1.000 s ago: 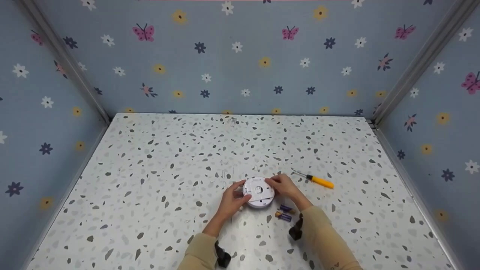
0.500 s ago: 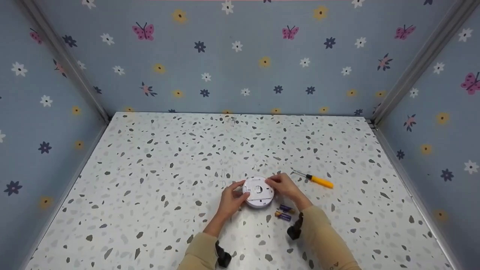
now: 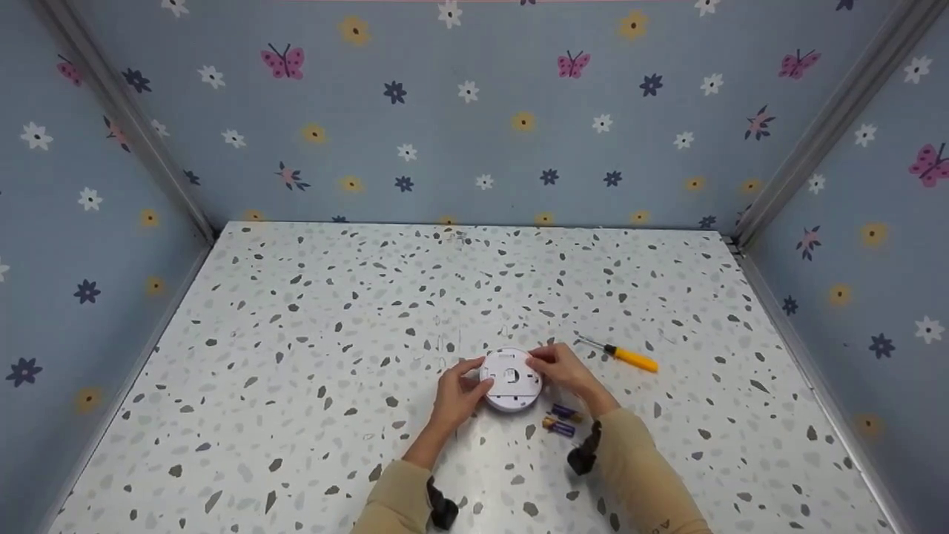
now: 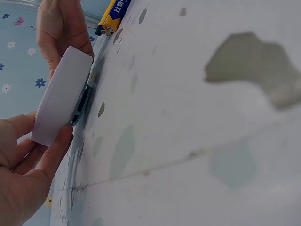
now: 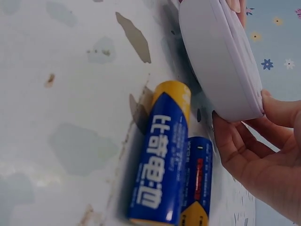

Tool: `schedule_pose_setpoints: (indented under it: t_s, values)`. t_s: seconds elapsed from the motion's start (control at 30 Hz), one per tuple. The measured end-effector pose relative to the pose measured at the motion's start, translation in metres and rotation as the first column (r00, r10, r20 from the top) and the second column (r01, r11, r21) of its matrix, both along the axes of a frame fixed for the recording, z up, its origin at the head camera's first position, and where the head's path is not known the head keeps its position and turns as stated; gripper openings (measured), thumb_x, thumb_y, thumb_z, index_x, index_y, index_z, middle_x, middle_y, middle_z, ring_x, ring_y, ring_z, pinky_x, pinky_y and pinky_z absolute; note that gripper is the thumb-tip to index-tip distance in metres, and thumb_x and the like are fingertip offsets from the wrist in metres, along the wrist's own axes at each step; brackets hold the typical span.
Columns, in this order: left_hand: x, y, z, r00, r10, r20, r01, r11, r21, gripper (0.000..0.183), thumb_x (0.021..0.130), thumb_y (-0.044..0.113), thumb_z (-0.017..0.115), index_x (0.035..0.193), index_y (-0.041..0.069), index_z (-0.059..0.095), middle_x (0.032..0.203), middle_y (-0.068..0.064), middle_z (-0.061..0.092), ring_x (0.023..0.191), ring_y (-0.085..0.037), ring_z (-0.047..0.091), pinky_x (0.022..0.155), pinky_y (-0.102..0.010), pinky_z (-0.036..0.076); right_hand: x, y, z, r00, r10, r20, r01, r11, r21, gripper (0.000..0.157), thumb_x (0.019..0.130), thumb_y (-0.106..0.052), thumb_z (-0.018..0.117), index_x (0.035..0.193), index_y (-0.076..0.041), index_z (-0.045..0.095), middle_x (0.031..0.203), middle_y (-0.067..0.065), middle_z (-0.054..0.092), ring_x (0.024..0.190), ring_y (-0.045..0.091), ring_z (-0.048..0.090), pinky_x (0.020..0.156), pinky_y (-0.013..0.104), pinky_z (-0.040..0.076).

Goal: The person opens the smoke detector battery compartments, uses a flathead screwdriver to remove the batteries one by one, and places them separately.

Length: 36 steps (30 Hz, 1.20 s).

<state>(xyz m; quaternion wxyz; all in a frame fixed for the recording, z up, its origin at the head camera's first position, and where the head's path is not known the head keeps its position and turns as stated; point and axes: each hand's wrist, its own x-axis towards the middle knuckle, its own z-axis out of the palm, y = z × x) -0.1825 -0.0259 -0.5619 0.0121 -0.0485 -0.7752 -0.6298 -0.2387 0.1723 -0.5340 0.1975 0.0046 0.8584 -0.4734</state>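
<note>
A round white plastic device, like a smoke alarm, is held tilted over the speckled table, its slotted flat face turned up with a small hole near the middle. My left hand grips its left edge, thumb on the upper face and fingers around the rim. At the far right rim, my right hand pinches it between thumb and fingers. The left wrist view shows the smooth side of the device between both hands. Two blue-and-yellow batteries lie just below my right hand; one battery looms large in the right wrist view.
A screwdriver with a yellow handle lies to the right of my right hand. The white speckled table is bordered by flowered blue panels at the back and both sides. Black camera mounts sit at my wrists.
The top plate of the device has turned slightly: its straight edge, slanted before, now lies nearly level. Both hands keep almost the same place; the batteries and screwdriver have not moved.
</note>
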Motion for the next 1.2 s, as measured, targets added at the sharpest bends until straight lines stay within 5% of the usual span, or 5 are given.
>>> schedule_pose_setpoints:
  t_s: [0.17, 0.27, 0.5, 0.8, 1.2]
  values:
    - [0.0, 0.0, 0.0, 1.0, -0.011, -0.022, 0.011, 1.0, 0.009, 0.038, 0.08, 0.008, 0.064, 0.115, -0.004, 0.054, 0.114, -0.019, 0.055, 0.08, -0.022, 0.06, 0.063, -0.024, 0.051, 0.001, 0.001, -0.002, 1.0, -0.002, -0.001, 0.002, 1.0, 0.011, 0.029, 0.088, -0.018, 0.056, 0.111, -0.001, 0.06, 0.085, 0.004, 0.061, 0.069, 0.013, 0.053, 0.06, 0.024, 0.046]
    - [0.006, -0.001, 0.016, 1.0, -0.025, -0.009, 0.025, 0.999, 0.026, 0.038, 0.081, 0.004, 0.062, 0.116, -0.008, 0.052, 0.115, -0.023, 0.053, 0.083, -0.027, 0.06, 0.065, -0.027, 0.051, 0.002, 0.001, -0.003, 1.0, 0.001, -0.002, -0.001, 1.0, 0.021, 0.03, 0.088, -0.02, 0.055, 0.112, -0.002, 0.059, 0.086, 0.003, 0.061, 0.07, 0.013, 0.054, 0.061, 0.024, 0.047]
    - [-0.003, -0.002, 0.002, 0.999, -0.031, 0.029, 0.031, 0.999, 0.009, 0.039, 0.081, 0.007, 0.063, 0.117, -0.003, 0.053, 0.114, -0.016, 0.055, 0.076, -0.016, 0.06, 0.059, -0.024, 0.051, 0.005, -0.002, -0.004, 1.0, -0.025, 0.008, 0.025, 0.998, 0.061, 0.033, 0.089, -0.024, 0.054, 0.115, -0.003, 0.057, 0.094, 0.005, 0.06, 0.076, 0.014, 0.053, 0.066, 0.026, 0.047]
    - [0.008, -0.004, 0.034, 0.996, -0.085, 0.0, 0.084, 0.991, 0.1, 0.04, 0.08, -0.003, 0.06, 0.117, -0.012, 0.049, 0.113, -0.027, 0.051, 0.08, -0.036, 0.059, 0.061, -0.043, 0.051, 0.005, 0.002, -0.002, 0.998, 0.02, -0.056, -0.019, 1.0, 0.013, 0.03, 0.089, -0.018, 0.054, 0.112, -0.001, 0.059, 0.089, 0.006, 0.062, 0.07, 0.013, 0.055, 0.062, 0.025, 0.048]
    - [0.007, -0.006, 0.037, 0.996, -0.076, -0.037, 0.081, 0.984, 0.16, 0.039, 0.077, -0.009, 0.06, 0.115, -0.011, 0.052, 0.111, -0.026, 0.053, 0.089, -0.039, 0.056, 0.069, -0.038, 0.051, 0.012, 0.008, 0.004, 0.992, 0.013, -0.127, -0.024, 0.997, -0.08, 0.03, 0.086, -0.017, 0.059, 0.112, -0.002, 0.059, 0.099, 0.007, 0.062, 0.079, 0.015, 0.056, 0.067, 0.028, 0.05]
